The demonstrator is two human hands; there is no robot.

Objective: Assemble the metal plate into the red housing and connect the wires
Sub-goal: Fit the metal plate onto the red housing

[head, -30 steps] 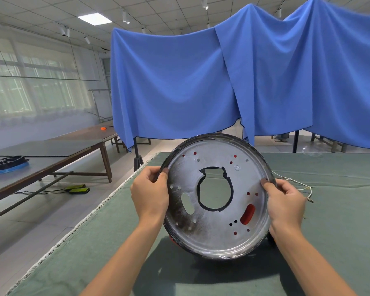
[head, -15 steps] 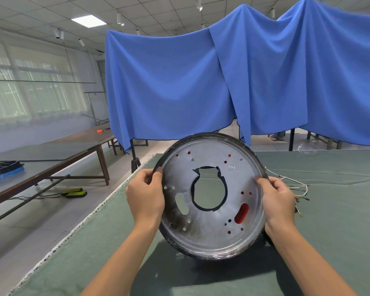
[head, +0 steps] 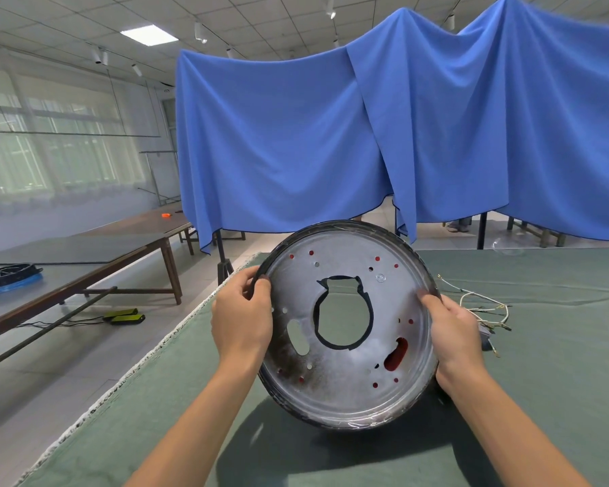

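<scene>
Bright, even ceiling-panel (head: 149, 35) and window light; soft shadows, wide-angle edge bending.

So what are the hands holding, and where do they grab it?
Both hold the round metal plate by its rim: left hand on the left edge, right hand on the right edge.

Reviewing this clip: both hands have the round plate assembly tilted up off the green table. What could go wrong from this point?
1. The left hand and right hand grip the metal plate only at its opposite rims; tilted like this, it could slip.
2. The loose wires lie on the table beside the right hand and may snag or get pinched under the rim when it is lowered.
</scene>
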